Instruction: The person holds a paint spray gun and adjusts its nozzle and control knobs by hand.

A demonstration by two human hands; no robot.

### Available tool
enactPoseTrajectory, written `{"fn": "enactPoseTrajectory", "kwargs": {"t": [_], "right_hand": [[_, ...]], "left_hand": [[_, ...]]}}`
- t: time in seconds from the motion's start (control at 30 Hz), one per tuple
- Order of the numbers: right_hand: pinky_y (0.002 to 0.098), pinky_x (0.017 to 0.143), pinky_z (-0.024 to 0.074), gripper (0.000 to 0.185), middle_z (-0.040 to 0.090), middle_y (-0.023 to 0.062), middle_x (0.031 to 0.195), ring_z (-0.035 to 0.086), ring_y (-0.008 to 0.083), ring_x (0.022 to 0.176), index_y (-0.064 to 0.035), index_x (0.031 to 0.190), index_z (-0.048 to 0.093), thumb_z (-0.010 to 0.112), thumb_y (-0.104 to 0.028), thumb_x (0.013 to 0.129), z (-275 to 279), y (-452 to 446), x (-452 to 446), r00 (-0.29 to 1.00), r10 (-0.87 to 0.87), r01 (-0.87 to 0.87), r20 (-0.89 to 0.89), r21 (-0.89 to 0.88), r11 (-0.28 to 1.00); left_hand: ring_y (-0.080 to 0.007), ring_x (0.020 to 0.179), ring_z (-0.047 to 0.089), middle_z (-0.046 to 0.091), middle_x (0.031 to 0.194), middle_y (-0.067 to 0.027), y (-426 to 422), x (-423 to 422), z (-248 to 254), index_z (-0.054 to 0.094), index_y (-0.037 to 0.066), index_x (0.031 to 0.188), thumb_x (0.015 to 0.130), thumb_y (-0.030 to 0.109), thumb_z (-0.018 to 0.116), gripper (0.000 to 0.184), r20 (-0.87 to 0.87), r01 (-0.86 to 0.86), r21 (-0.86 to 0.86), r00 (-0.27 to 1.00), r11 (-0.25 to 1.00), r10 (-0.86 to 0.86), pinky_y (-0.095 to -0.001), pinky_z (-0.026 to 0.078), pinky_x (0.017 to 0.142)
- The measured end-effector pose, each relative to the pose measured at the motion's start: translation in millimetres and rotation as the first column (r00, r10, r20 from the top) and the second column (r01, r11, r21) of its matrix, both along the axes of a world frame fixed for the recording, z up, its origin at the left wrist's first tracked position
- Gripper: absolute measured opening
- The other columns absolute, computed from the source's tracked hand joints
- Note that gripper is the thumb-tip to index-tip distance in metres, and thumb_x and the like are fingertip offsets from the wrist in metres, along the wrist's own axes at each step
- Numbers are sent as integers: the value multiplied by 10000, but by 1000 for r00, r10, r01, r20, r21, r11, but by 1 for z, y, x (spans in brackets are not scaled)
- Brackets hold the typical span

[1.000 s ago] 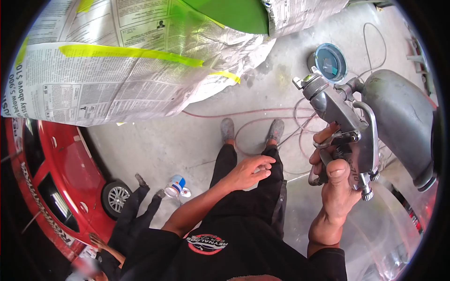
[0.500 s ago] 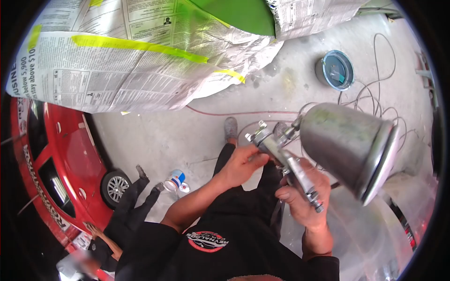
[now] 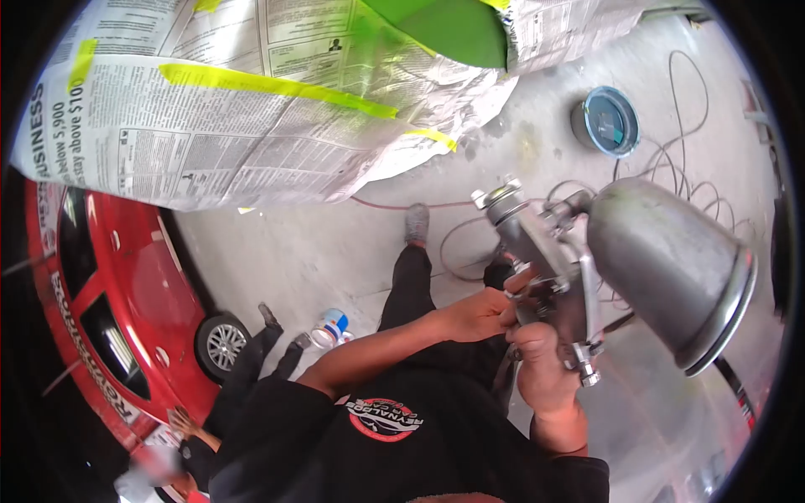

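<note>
A metal spray gun (image 3: 545, 260) with a large grey cup (image 3: 658, 260) is held up on the right side of the view. My right hand (image 3: 541, 356) is wrapped round its handle, the thumb along the near side. My left hand (image 3: 482, 314) reaches across to the gun, close beside my right hand, its fingers bent together near the trigger area. Whatever those left fingers pinch is hidden. Newspaper sheets (image 3: 251, 142) with yellow-green tape (image 3: 277, 89) surround a green panel (image 3: 457, 29) beyond the gun.
A blue-rimmed bucket (image 3: 610, 121) stands on the concrete floor, with hoses (image 3: 696, 126) looped beside it. At left are a red car (image 3: 134, 285), a white-and-blue can (image 3: 329, 327) and another person in dark trousers (image 3: 243, 360). Clear plastic sheeting (image 3: 646, 419) lies at lower right.
The spray gun has come in from the far right towards my body and turned, its cup swinging lower. My left hand has moved right, up to the gun.
</note>
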State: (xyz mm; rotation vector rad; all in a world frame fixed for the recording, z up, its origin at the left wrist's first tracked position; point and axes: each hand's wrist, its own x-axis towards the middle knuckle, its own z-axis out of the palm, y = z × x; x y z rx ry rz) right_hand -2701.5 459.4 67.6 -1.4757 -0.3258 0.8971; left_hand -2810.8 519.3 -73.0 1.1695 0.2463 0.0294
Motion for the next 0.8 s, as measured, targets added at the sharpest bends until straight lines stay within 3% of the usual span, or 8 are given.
{"fn": "enactPoseTrajectory", "kwargs": {"t": [0.1,0.37,0.43,0.57,0.67,0.8], "right_hand": [[270,579,464,919,627,168,1109,612,161,747,75,1362,484,721,-652,853,12,28,-23,996,-85,88,28,-96,992],[264,545,440,892,635,144,1087,619,173,702,68,1383,465,684,-644,891,26,76,-73,956,-291,288,-27,-75,955],[253,577,468,883,638,143,1071,621,146,722,70,1379,471,730,-608,876,26,82,-75,942,-328,324,-65,-68,944],[242,576,481,828,647,142,1060,621,128,719,73,1364,489,757,-545,884,24,91,-74,929,-362,357,-76,-76,931],[270,526,430,865,636,139,1039,618,179,690,75,1349,493,697,-630,891,25,97,-75,937,-349,345,-5,-126,930],[261,518,434,863,638,146,1043,618,173,676,75,1341,499,717,-621,880,26,101,-75,937,-350,349,10,-110,931]], "left_hand": [[-170,935,627,676,914,-55,6,-41,-20,655,24,986,1061,239,525,263,14,279,-234,959,931,-284,-361,487,891],[-192,1054,670,730,1058,-106,64,-123,-16,655,-2,1247,1108,258,438,366,-44,447,-342,871,827,-489,-358,488,988],[-193,1058,673,731,1079,-113,77,-127,-10,645,0,1293,1107,256,441,376,-38,473,-373,852,799,-522,-354,483,995],[-190,1052,670,727,1064,-111,79,-131,-15,650,-10,1271,1099,212,450,345,5,421,-374,892,826,-452,-347,475,999],[-188,1050,668,723,1062,-109,79,-128,-12,649,-15,1266,1095,180,447,329,-14,394,-393,901,831,-433,-347,473,997],[-191,1052,666,719,1076,-111,82,-125,-7,651,-15,1261,1089,161,451,317,-25,389,-372,903,843,-428,-355,481,985]]}}
